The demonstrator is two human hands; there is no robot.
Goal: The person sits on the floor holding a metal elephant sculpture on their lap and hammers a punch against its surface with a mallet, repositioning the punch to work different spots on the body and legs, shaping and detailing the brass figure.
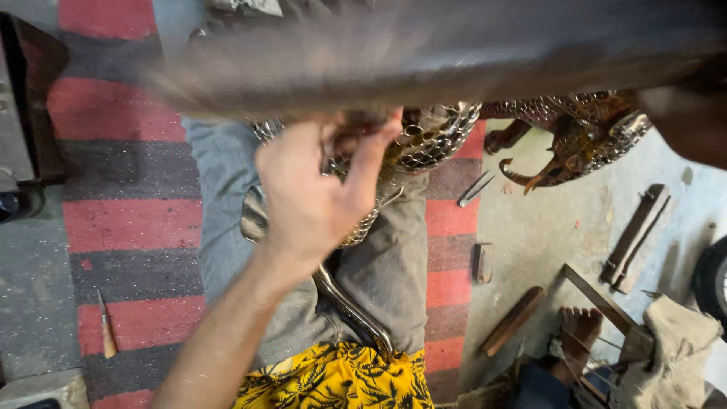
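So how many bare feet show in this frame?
1: a bare foot at the lower right, resting on the concrete floor beside a wooden frame. Others may be hidden beyond the picture's edge.

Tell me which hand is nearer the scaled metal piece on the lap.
Left. The left hand holds the scaled metal piece; the right hand, blurred at the right edge, is apart.

Person's own body, seen from the head camera. Left hand (310, 193): bare, no glove, ring or watch visible; forearm bare, with no sleeve reaching the wrist. Right arm: a motion-blurred band across the top of the view, details unreadable. Legs: grey trousers (227, 204) of plain cloth. Torso: yellow shirt (341, 379) printed with black leaf shapes, its hem overlapping the trousers.
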